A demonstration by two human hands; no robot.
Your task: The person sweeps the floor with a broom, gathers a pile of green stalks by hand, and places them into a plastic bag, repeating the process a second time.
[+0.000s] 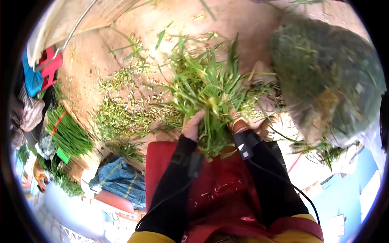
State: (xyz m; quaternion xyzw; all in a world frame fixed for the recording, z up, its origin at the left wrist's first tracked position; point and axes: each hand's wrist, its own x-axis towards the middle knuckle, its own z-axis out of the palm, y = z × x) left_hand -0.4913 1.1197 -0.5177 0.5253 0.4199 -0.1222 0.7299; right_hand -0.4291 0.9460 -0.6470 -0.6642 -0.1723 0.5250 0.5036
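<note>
A big loose bunch of long green leaves [210, 77] spreads out in front of me, with its near ends hanging over the dark red apron [227, 190]. My left hand [193, 124] grips the bunch from the left side, its fingers partly buried in the leaves. On the opposite side, my right hand [238, 120] is closed around the leaves too, its fingertips covered by them. A band and a dark device [245, 150] sit at my right wrist. Short chopped green and pale stem pieces [125, 115] litter the ground to the left of the bunch.
A large clear plastic bag [324, 77] stuffed with greens stands at the right. Toward the left lie a bundle of thin green stalks [71, 133] tied in red, a blue woven sack [121, 178] and a red plastic stool [50, 67]. A pale board [85, 16] fills the upper left.
</note>
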